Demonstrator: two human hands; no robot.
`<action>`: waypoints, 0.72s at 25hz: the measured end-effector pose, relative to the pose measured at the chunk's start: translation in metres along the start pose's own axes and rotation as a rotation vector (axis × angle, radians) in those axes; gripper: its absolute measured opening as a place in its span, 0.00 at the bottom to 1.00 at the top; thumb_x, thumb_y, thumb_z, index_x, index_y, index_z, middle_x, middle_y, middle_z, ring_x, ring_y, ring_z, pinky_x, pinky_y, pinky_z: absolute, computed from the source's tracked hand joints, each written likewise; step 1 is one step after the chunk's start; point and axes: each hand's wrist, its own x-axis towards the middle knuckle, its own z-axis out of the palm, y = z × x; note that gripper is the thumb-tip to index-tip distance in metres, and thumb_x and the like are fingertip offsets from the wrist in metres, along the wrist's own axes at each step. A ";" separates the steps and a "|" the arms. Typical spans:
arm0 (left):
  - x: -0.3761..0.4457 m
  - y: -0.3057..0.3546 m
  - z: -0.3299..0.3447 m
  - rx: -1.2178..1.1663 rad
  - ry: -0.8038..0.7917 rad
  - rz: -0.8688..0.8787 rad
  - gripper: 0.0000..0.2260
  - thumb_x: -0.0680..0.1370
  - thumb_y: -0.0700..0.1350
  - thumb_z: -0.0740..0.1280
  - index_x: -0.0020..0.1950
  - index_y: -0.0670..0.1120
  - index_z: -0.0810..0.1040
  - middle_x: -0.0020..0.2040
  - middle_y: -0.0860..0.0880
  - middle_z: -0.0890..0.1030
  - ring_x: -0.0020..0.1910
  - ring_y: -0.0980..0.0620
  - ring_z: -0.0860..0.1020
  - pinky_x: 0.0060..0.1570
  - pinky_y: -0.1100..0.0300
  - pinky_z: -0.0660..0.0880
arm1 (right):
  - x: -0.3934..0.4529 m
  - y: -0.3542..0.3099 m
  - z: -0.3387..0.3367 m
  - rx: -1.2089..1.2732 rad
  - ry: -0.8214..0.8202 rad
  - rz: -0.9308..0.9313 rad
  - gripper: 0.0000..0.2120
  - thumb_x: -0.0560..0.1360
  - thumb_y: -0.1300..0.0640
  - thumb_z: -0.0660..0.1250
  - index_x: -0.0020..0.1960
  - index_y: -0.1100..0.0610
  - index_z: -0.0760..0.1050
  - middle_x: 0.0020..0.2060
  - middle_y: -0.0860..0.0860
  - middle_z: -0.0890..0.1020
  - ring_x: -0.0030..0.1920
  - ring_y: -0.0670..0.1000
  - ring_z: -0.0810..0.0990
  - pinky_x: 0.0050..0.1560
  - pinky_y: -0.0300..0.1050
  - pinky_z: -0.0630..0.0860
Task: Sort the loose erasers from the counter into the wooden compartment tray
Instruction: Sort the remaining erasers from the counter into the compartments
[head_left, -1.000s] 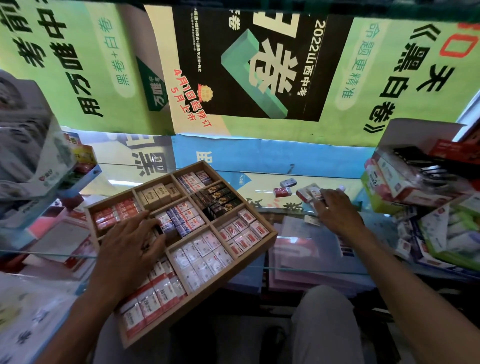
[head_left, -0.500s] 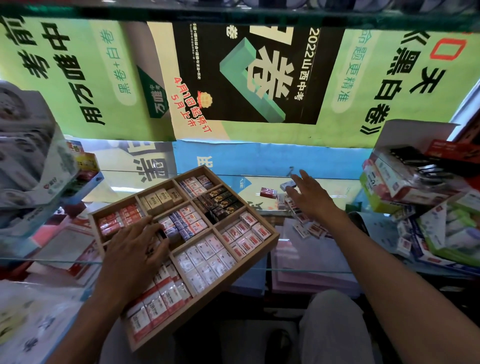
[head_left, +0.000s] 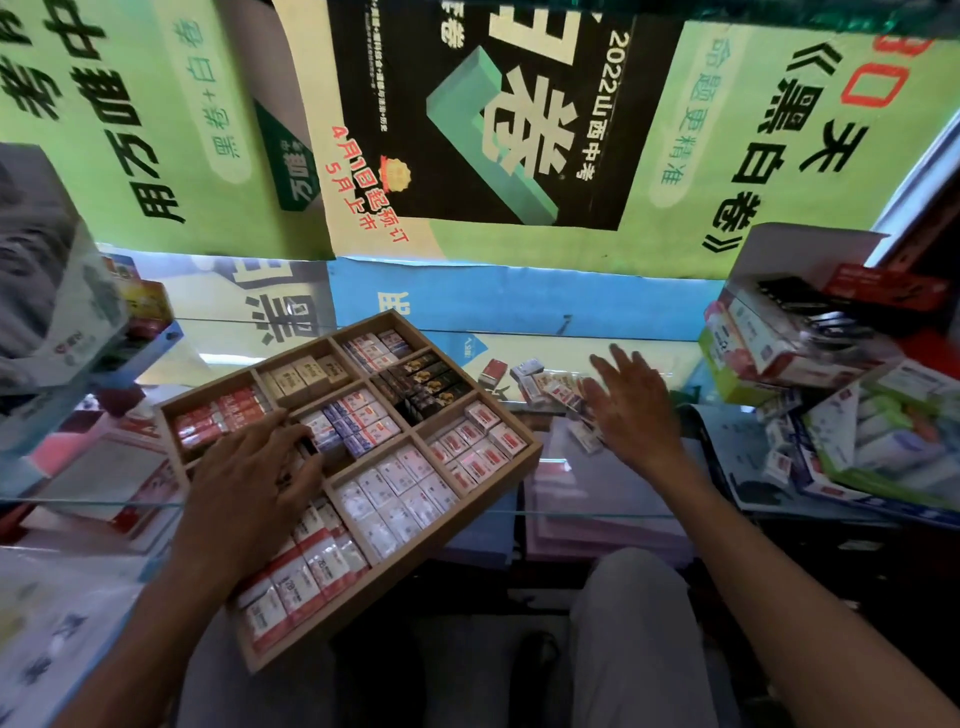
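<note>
Right hand sweeps loose erasers toward tray.
Wooden compartment tray overhangs the glass counter edge, compartments mostly full; left hand rests on it, fingers loosely bent, gripping nothing. Right hand, flat and spread right of the tray, has shifted back from its farther reach; loose erasers now bunched nearer tray, none sorted yet.
</note>
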 end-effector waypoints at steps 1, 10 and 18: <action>0.000 0.000 0.000 0.003 0.011 0.010 0.30 0.74 0.63 0.53 0.65 0.46 0.78 0.68 0.42 0.74 0.64 0.40 0.73 0.63 0.42 0.67 | -0.012 0.020 -0.007 -0.012 0.076 0.082 0.31 0.78 0.40 0.45 0.74 0.53 0.66 0.77 0.55 0.61 0.76 0.59 0.57 0.73 0.56 0.53; 0.003 0.003 0.003 0.011 -0.010 0.025 0.28 0.75 0.61 0.54 0.64 0.44 0.78 0.67 0.39 0.74 0.63 0.36 0.73 0.62 0.38 0.67 | -0.067 0.084 -0.018 -0.088 -0.043 0.217 0.34 0.79 0.35 0.48 0.72 0.59 0.68 0.73 0.58 0.67 0.73 0.58 0.65 0.72 0.55 0.60; 0.003 -0.002 0.006 0.015 -0.029 0.019 0.24 0.80 0.60 0.55 0.66 0.47 0.76 0.70 0.41 0.72 0.64 0.38 0.73 0.62 0.38 0.68 | -0.065 0.108 -0.013 -0.022 0.019 0.370 0.34 0.73 0.37 0.46 0.60 0.63 0.70 0.64 0.65 0.72 0.64 0.64 0.70 0.64 0.59 0.68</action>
